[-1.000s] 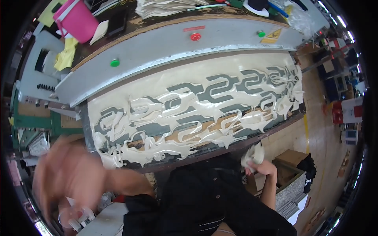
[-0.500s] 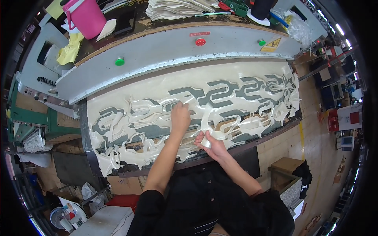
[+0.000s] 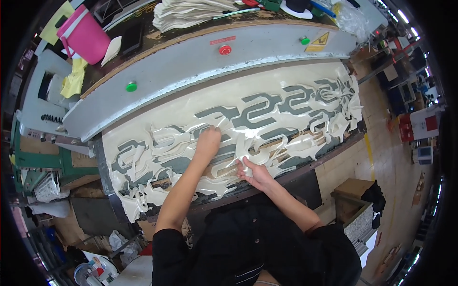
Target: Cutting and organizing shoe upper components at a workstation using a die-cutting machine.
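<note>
A wide cream sheet point(image 3: 157, 119), cut through with U-shaped and forked openings, lies across the machine bed, and its dark grey surface point(image 3: 260, 116) shows through the gaps. My left hand point(image 3: 209, 141) is down on the middle of the sheet, fingers curled closed at the edge of a cut strip; the fingertips are partly hidden. Nearer to me, my right hand point(image 3: 256, 175) is closed around a few cream cut pieces point(image 3: 244, 168) between thumb and fingers. Loose curled offcuts point(image 3: 136, 202) lie along the near edge, more of them at the right end.
Behind the sheet runs a grey machine beam point(image 3: 176, 61) with green buttons point(image 3: 131, 86) and a red button point(image 3: 224, 50). On top are a pink jug point(image 3: 86, 35) and a stack of cream sheets point(image 3: 191, 12). A cardboard box point(image 3: 350, 190) stands at the right.
The view has shifted and turned slightly. My left hand stays at about the same part of the sheet, and my right hand still holds cream pieces near the front edge.
</note>
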Available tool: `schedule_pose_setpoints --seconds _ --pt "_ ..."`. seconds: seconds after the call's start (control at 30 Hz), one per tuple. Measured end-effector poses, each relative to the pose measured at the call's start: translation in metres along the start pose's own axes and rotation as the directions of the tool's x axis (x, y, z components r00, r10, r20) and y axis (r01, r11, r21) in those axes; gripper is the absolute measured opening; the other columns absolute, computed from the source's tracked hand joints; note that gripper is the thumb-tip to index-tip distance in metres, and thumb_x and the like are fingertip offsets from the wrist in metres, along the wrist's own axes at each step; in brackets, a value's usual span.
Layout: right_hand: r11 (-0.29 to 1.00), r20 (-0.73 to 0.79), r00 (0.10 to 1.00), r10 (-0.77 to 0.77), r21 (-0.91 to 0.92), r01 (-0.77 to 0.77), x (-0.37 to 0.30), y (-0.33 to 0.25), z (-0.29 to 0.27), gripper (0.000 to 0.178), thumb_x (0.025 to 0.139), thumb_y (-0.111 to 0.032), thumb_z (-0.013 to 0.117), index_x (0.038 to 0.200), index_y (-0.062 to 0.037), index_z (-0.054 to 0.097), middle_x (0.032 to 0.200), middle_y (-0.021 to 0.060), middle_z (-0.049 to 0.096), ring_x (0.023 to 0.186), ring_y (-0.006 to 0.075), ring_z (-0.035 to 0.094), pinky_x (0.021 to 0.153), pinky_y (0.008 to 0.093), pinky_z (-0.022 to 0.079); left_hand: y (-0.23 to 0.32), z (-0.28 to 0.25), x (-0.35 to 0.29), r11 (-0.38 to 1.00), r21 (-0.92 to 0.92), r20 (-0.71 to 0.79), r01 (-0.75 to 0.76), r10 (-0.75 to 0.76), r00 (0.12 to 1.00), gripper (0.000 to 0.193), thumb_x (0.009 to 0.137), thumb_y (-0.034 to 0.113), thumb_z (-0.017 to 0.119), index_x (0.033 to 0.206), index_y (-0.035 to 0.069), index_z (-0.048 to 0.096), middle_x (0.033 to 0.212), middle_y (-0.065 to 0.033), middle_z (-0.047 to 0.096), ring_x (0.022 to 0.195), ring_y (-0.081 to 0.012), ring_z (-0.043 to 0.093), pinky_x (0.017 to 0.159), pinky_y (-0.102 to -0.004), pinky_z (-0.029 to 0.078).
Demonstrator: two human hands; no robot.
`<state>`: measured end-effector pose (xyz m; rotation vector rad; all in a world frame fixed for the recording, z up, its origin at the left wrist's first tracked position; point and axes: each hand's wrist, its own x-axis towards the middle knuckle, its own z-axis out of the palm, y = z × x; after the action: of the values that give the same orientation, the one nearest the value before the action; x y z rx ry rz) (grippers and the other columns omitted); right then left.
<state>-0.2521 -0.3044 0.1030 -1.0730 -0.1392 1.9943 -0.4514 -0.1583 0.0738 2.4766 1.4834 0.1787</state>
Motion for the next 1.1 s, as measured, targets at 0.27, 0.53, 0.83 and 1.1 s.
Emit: schedule_pose_setpoints --seconds 0.27,0.53,0.83,1.1 --pt "0.891 0.247 0.958 0.146 0.388 -0.236 0.020 -0.013 -0.024 0.044 0.114 -0.043 0.051 0.119 0.0003 0.058 0.077 -0.0016 0.045 0.065 0.0103 0.039 0.069 0.0279 0.038 0.039 -0.082 -0.007 0.899 -0.438 -0.351 -0.006 -0.166 0.922 0.030 0.089 -0.003 0.064 0.117 0.002 0.075 0.107 -0.0221 0.072 0.091 -0.0437 0.072 0.080 -0.0500 0.059" --pt "0.828 0.330 0.923 0.200 0.446 -0.339 0.015 -0.035 -0.010 0.067 0.106 -0.066 0.053 0.112 0.0000 0.060 0.075 -0.0006 0.050 0.059 0.0092 0.040 0.063 0.0254 0.037 0.080 -0.088 -0.048 0.797 -0.532 -0.480 -0.287 -0.004 0.877 0.035 0.085 -0.008 0.072 0.118 0.003 0.075 0.110 -0.0152 0.076 0.095 -0.0337 0.076 0.080 -0.0383 0.062" --pt "0.942 0.385 0.909 0.162 0.215 -0.259 -0.018 -0.056 -0.006 0.105 0.087 -0.097 0.022 0.147 -0.0166 0.053 0.111 0.0145 0.072 0.081 0.0261 0.071 0.058 0.0319 0.049 0.076 -0.078 -0.056 0.733 -0.323 -0.426 -0.599 0.452 0.783 0.041 0.075 0.007 0.082 0.115 0.006 0.077 0.121 -0.0094 0.075 0.121 -0.0298 0.072 0.105 -0.0490 0.059" --pt "0.970 0.500 0.836 0.228 -0.044 -0.238 -0.027 -0.044 -0.026 0.072 0.108 -0.069 0.040 0.144 -0.0082 0.053 0.115 0.0196 0.071 0.093 0.0305 0.072 0.073 0.0380 0.058 0.075 -0.086 -0.055 0.659 -0.166 -0.441 -0.734 0.616 0.653 0.037 0.080 0.014 0.075 0.116 0.007 0.077 0.128 -0.0077 0.073 0.127 -0.0287 0.067 0.109 -0.0475 0.055"
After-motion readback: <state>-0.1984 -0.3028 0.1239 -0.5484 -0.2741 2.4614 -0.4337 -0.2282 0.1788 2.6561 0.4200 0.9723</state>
